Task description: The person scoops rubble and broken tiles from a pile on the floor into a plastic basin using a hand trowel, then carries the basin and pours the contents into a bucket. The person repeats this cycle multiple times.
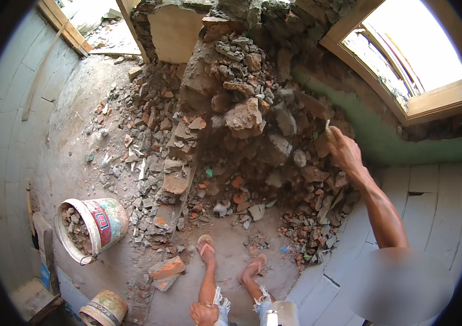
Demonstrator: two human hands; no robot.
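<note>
My right hand reaches out at the right, closed around the end of a thin pale stick or handle; its far part is unclear against the rubble. Just beyond lies a heap of broken brick and concrete, with a large concrete chunk near its top. My left hand is a fist beside my knee at the bottom edge; nothing shows in it. A round plastic bucket with rubble in it is at the left. A brick and mortar lump lies between that bucket and my feet.
A low broken wall stub runs through the rubble. Another bucket is at the lower left. An open wooden window frame sits upper right above a jagged green wall. Loose fragments border my sandalled feet. A blurred patch hides the lower right.
</note>
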